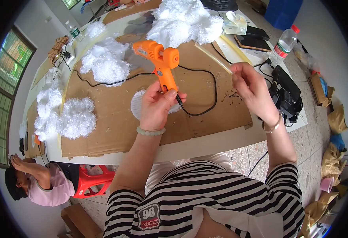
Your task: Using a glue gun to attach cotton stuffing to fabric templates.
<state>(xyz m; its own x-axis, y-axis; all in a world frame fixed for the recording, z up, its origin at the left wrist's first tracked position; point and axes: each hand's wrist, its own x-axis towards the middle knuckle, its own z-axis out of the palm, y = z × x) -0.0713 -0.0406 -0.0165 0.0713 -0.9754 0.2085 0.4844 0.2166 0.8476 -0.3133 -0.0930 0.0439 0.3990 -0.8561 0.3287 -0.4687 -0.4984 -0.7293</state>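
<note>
An orange hot glue gun (164, 65) is upheld over the cardboard, its handle gripped low down by my left hand (157, 104). From the handle's base a black cord loops out to the right and runs behind the gun toward the left. Between the fingertips of my right hand (253, 89) is a pale glue stick (213, 56), pointing up and left, apart from the gun. Beneath my left hand lies a white ribbed round piece (136, 104), partly hidden by the hand. A fluffy white bundle (107, 61) rests just left of the gun.
Brown cardboard (114, 131) covers the white table. More white fluffy bundles (182, 23) lie at the back and left. On the right stand a red-capped bottle (284, 45) and black adapters (286, 91). Another person (43, 180) sits by a red stool (92, 182) at lower left.
</note>
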